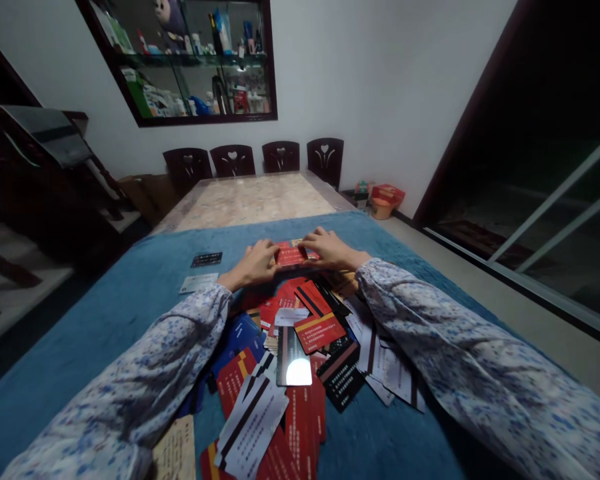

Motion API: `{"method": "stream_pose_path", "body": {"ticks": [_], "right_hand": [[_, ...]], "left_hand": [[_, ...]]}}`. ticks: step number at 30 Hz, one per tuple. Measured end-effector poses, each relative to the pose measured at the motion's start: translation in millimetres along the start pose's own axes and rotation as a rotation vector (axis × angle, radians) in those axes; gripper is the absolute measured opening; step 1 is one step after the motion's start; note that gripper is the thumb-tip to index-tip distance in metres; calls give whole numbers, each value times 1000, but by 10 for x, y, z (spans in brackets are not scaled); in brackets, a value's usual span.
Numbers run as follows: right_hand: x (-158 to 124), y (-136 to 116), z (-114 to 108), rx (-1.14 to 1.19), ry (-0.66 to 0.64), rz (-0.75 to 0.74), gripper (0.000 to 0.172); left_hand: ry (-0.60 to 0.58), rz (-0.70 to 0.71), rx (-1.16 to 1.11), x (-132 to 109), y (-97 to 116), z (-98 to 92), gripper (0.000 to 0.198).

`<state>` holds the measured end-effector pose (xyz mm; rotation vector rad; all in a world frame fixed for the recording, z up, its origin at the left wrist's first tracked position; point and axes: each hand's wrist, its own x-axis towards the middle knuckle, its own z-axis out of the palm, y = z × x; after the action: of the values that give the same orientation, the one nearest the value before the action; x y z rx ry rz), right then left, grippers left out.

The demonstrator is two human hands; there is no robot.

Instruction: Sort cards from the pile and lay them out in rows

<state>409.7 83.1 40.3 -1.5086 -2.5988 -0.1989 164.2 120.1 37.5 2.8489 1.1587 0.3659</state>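
While cards lie heaped, both hands hold a red card.

This looks like a home dining room, given the marble-patterned table, dark wooden chairs with heart-shaped cutouts, and glass-shelved wall niche holding a plush toy.

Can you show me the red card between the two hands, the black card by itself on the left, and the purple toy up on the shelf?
Red card [290, 256]: head view, middle of its face.
Black card [207, 259]: head view, middle of its face.
Purple toy [174, 20]: head view, its body.
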Motion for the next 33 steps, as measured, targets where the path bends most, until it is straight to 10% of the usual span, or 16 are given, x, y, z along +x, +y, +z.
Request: {"method": "stream_pose_path", "body": {"ticks": [33], "right_hand": [[937,84,268,-17,-232,100,40]], "left_hand": [[-239,-253,119,496,-527,164,41]]}}
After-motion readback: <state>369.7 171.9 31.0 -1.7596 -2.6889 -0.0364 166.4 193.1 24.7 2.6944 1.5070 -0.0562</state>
